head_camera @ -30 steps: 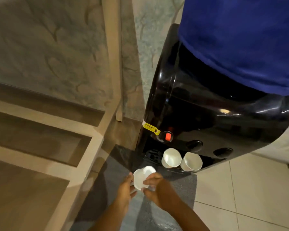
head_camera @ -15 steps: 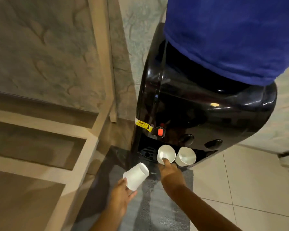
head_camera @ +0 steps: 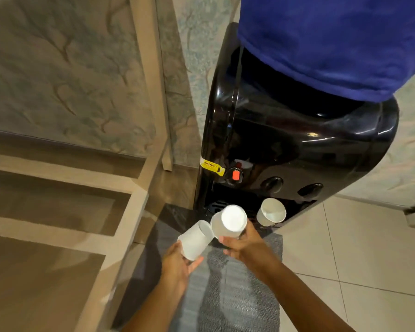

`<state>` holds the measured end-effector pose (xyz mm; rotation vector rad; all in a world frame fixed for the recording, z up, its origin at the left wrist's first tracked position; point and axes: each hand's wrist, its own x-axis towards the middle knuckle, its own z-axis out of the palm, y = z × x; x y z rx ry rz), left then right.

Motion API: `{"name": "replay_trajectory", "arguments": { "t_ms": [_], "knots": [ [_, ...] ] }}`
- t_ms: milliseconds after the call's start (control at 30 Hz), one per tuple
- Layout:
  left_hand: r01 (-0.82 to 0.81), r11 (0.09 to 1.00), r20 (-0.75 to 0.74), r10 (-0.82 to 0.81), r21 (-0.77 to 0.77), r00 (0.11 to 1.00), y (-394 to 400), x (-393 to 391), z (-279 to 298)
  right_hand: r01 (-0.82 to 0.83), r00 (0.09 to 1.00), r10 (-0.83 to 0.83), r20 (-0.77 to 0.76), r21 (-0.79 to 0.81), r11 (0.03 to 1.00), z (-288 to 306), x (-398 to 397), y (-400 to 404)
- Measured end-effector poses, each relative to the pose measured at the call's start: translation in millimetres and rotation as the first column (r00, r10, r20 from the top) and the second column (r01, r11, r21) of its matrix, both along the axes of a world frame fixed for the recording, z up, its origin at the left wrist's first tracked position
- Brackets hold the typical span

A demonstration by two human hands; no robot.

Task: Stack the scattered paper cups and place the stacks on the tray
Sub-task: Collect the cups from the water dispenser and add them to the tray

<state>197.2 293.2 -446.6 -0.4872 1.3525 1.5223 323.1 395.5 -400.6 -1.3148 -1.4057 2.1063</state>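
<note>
My left hand point(head_camera: 177, 264) grips a white paper cup point(head_camera: 195, 239) by its base, tilted with its mouth up and to the right. My right hand point(head_camera: 243, 243) holds a second white paper cup point(head_camera: 230, 221) from below, its mouth facing the camera, and its side touches the rim of the left cup. A third white paper cup point(head_camera: 271, 212) stands alone on the drip tray point(head_camera: 217, 204) of the black water dispenser point(head_camera: 297, 144), to the right of my hands.
The dispenser carries a bottle under a blue cover point(head_camera: 333, 44) and has a red tap point(head_camera: 236, 174). A grey mat point(head_camera: 237, 295) lies on the tiled floor below my arms. Beige wooden shelving point(head_camera: 58, 200) fills the left side.
My right hand has lifted the left cup off the drip tray and brought it back beside the cup held in my left hand.
</note>
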Motion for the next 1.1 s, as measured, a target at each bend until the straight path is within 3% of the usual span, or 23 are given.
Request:
{"name": "replay_trajectory", "arguments": {
  "t_ms": [67, 300, 500, 667, 700, 800, 867, 1000, 1100],
  "knots": [
    [0.035, 0.999, 0.008, -0.035, 0.018, 0.999, 2, 3, 2, -0.045, 0.998, 0.048, 0.033, -0.084, 0.995, -3, 0, -4],
    [0.093, 0.987, 0.038, -0.099, 0.128, 0.994, 4, 17, 4, -0.158, 0.947, 0.076, 0.313, 0.246, 0.956, -19, -10, -12],
    [0.107, 0.978, 0.097, -0.126, 0.181, 0.987, 13, 22, 7, -0.312, 0.837, 0.141, 0.528, 0.249, 0.917, -31, -10, -28],
    [0.132, 0.982, 0.037, -0.138, 0.138, 0.99, 17, 23, 12, -0.386, 0.815, 0.231, 0.532, 0.2, 0.901, -38, -6, -29],
    [0.093, 0.989, 0.032, -0.097, 0.115, 0.995, 18, 21, 13, -0.439, 0.768, 0.212, 0.605, 0.255, 0.862, -37, -3, -23],
    [-0.021, 0.997, 0.03, 0.019, 0.08, 0.999, 24, 13, 16, -0.607, 0.617, -0.068, 0.784, 0.529, 0.593, -35, 13, -3],
    [-0.037, 0.994, 0.03, 0.034, 0.102, 0.999, 26, 9, 19, -0.64, 0.544, -0.185, 0.818, 0.548, 0.538, -36, 23, 14],
    [-0.058, 0.992, 0.052, 0.053, 0.108, 0.997, 28, 10, 22, -0.649, 0.376, -0.176, 0.91, 0.394, 0.651, -37, 41, 44],
    [-0.043, 0.992, 0.039, 0.038, 0.122, 0.998, 29, 9, 24, -0.61, 0.389, -0.094, 0.917, 0.332, 0.719, -33, 48, 54]
  ]
}}
